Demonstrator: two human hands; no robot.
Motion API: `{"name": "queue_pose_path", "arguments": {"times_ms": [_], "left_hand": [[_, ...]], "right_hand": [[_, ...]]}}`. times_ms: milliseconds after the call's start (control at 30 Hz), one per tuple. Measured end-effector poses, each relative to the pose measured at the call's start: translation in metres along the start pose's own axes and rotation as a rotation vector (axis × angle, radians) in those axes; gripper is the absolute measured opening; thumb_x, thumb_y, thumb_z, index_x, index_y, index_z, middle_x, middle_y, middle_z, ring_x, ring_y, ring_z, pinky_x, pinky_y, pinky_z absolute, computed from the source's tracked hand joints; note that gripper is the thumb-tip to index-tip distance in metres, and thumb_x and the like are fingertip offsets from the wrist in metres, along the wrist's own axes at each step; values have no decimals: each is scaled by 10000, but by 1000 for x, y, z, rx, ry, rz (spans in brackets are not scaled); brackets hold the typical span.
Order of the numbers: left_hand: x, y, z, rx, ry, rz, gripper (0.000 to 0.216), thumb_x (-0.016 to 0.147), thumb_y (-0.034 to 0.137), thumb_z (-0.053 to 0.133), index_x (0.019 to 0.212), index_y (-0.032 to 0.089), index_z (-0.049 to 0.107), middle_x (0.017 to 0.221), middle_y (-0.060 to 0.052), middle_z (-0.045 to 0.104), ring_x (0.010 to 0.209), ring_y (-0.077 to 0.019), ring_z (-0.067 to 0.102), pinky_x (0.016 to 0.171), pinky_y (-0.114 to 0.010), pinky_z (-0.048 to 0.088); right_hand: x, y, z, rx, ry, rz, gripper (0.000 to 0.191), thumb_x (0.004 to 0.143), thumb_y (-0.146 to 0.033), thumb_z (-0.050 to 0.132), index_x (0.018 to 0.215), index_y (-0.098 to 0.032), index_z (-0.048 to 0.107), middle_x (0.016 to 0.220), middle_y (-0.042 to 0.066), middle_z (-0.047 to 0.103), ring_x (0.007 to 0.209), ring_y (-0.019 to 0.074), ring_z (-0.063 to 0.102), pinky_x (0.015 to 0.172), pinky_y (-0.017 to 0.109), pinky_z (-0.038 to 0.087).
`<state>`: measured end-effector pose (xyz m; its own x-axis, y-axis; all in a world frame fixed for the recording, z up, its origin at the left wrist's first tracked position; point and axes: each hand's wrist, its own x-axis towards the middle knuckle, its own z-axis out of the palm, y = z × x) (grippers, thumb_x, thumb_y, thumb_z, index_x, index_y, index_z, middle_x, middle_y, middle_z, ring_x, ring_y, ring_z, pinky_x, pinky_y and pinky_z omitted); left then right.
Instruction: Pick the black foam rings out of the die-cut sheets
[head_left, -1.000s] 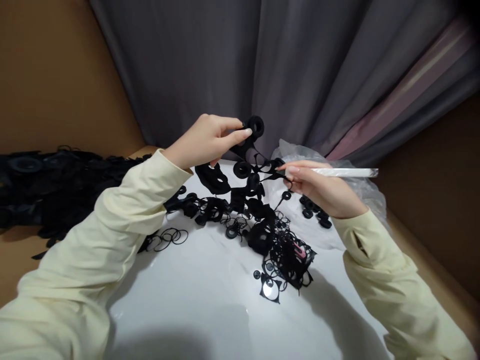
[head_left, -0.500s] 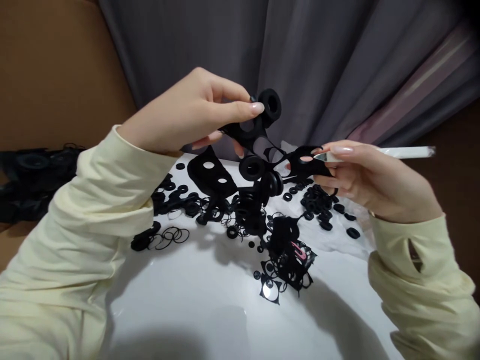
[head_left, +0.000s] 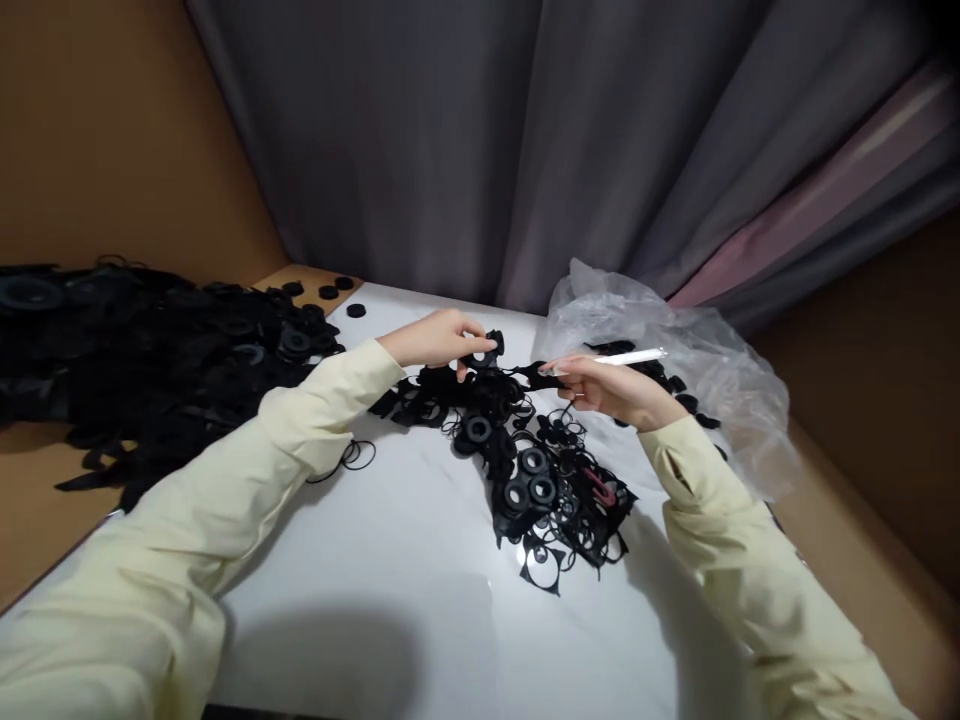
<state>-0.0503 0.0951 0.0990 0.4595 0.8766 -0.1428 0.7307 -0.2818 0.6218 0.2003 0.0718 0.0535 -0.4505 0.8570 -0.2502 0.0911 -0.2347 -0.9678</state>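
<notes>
My left hand [head_left: 439,340] pinches one end of a black rubber sheet with round holes and thick rings [head_left: 489,352]. My right hand [head_left: 611,392] grips the sheet's other end and also has a slim white pen-like tool [head_left: 634,356] between its fingers. What kind of tool it is I cannot tell. Below both hands lies a heap of black rubber rings and punched scraps [head_left: 529,480], where the hanging part of the sheet blends in. A pink U-shaped piece [head_left: 600,488] rests on that heap.
A big pile of black rubber pieces [head_left: 172,360] spreads over the left side. Thin black loops [head_left: 360,455] lie by my left sleeve. At the right, a clear plastic bag [head_left: 720,370] sits beside more black rings [head_left: 694,408]. A grey curtain [head_left: 420,150] hangs behind the white table [head_left: 360,600].
Both hands have moved lower and away from me, drawing closer together, with the rubber sheet still between them. The view now takes in more of the left pile and the plastic bag.
</notes>
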Motion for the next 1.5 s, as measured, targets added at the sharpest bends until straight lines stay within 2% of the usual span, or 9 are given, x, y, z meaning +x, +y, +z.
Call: {"name": "queue_pose_path", "arguments": {"times_ms": [267, 467, 700, 900, 1000, 1067, 1200, 1333, 1500], "left_hand": [[15, -27, 30, 133, -91, 80, 432, 860, 514, 413, 918, 142, 626, 593, -24, 640, 441, -121, 504, 503, -236, 375], [-2, -34, 47, 424, -136, 95, 410, 880, 480, 389, 905, 142, 618, 741, -77, 655, 645, -181, 588, 590, -259, 394], [-30, -37, 54, 513, -42, 161, 333, 908, 370, 365, 1037, 156, 584, 972, -104, 652, 834, -226, 618, 701, -307, 445], [-44, -47, 60, 497, 51, 262, 382, 916, 339, 334, 1169, 159, 558, 1156, -119, 602, 1014, -245, 577, 851, -360, 445], [-59, -37, 72, 469, 217, 319, 379, 918, 311, 328, 1159, 140, 566, 1204, -148, 576, 1073, -265, 538, 889, -395, 419], [-71, -26, 85, 428, 263, 294, 362, 912, 356, 347, 1007, 141, 622, 1053, -148, 636, 978, -272, 570, 838, -404, 429], [-82, -7, 119, 51, -71, -33, 499, 854, 589, 368, 600, 187, 523, 550, -30, 581, 512, -181, 559, 528, -311, 429], [-64, -5, 140, -368, -338, -298, 603, 785, 727, 331, 573, 183, 483, 466, -11, 553, 343, -146, 507, 368, -262, 369], [-54, 5, 135, -77, -337, -269, 695, 799, 714, 315, 366, 182, 423, 327, -4, 434, 266, -110, 395, 405, -275, 362]], "right_hand": [[15, 26, 0, -126, 111, -56, 239, 722, -351, 645, 882, -189, 717, 1017, 63, 676, 777, 148, 601, 562, 231, 428], [-17, 32, 13, -271, 264, -208, 180, 757, -315, 637, 879, -213, 722, 1006, 44, 697, 1002, 214, 600, 814, 329, 480], [-58, 48, 47, -354, -1, -138, 180, 785, -374, 633, 888, -268, 737, 1186, 22, 633, 1168, 221, 530, 1003, 359, 415], [-85, 57, 17, -640, 430, -215, 243, 834, -394, 562, 918, -238, 728, 973, 61, 699, 884, 236, 648, 786, 358, 507], [-105, 71, 2, -891, 520, -262, 339, 857, -391, 500, 1029, -181, 703, 703, 74, 677, 585, 210, 609, 569, 344, 479], [-117, 83, 1, -948, 528, -265, 363, 861, -394, 471, 1022, -167, 703, 622, 66, 642, 516, 200, 575, 515, 334, 449], [-130, 91, 13, -747, 538, -133, 304, 846, -428, 515, 977, -211, 682, 763, 74, 700, 620, 213, 624, 568, 320, 469], [-121, 77, 27, -357, 546, 14, 259, 803, -461, 598, 905, -223, 587, 648, 27, 677, 528, 164, 574, 512, 279, 445], [-97, 74, 36, -170, 342, 51, 276, 744, -442, 661, 656, -194, 576, 609, 23, 649, 513, 136, 548, 498, 262, 436]]}}
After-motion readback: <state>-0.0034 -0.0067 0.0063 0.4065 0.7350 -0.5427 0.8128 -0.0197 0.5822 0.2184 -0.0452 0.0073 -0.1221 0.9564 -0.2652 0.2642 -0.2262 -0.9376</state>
